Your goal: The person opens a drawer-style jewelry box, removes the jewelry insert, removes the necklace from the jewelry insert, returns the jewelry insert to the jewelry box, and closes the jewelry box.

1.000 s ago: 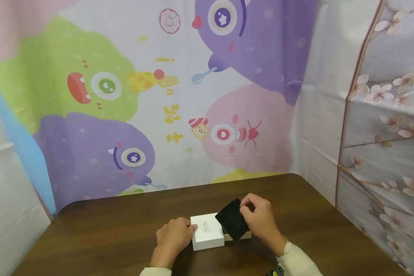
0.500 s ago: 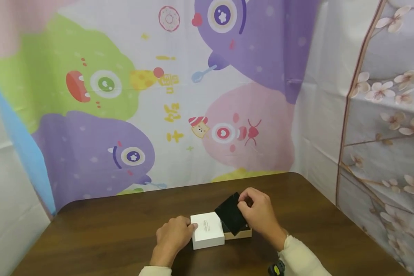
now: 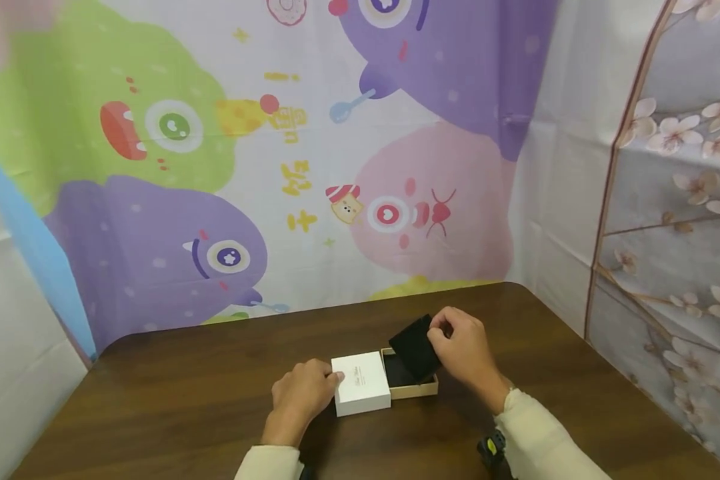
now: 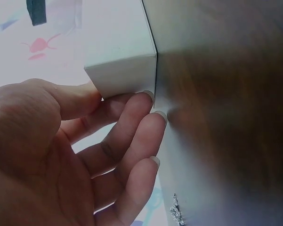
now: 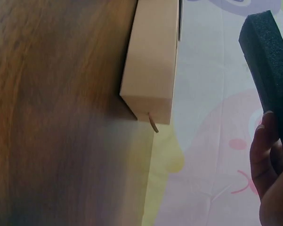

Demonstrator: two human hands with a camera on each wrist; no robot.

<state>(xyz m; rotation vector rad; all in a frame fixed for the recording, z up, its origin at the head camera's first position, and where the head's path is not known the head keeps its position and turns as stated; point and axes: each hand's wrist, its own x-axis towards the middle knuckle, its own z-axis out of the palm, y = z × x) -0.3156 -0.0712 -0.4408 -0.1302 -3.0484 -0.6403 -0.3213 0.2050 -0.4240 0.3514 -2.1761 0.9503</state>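
Note:
A white box sleeve (image 3: 360,381) with small lettering on top lies on the table. My left hand (image 3: 303,399) grips its left end, thumb on the top; the left wrist view shows thumb and fingertips at the sleeve's corner (image 4: 125,77). From the right end a brown cardboard drawer (image 3: 417,389) sticks out, black inside. Above it my right hand (image 3: 465,347) pinches a thin square black foam pad (image 3: 417,350) by its upper right corner, tilted and raised off the drawer. In the right wrist view the foam (image 5: 266,61) is apart from the drawer (image 5: 150,61).
A dark wooden table (image 3: 216,387) carries the box. A cartoon-printed curtain (image 3: 312,167) hangs behind the table, and a flower-printed one (image 3: 672,267) at the right. A small brown tab (image 5: 153,123) pokes from the drawer's end.
The right hand has lifted the foam pad up and slightly right, so more of the drawer's black inside shows. The left hand stays on the sleeve. The head view has tilted downward.

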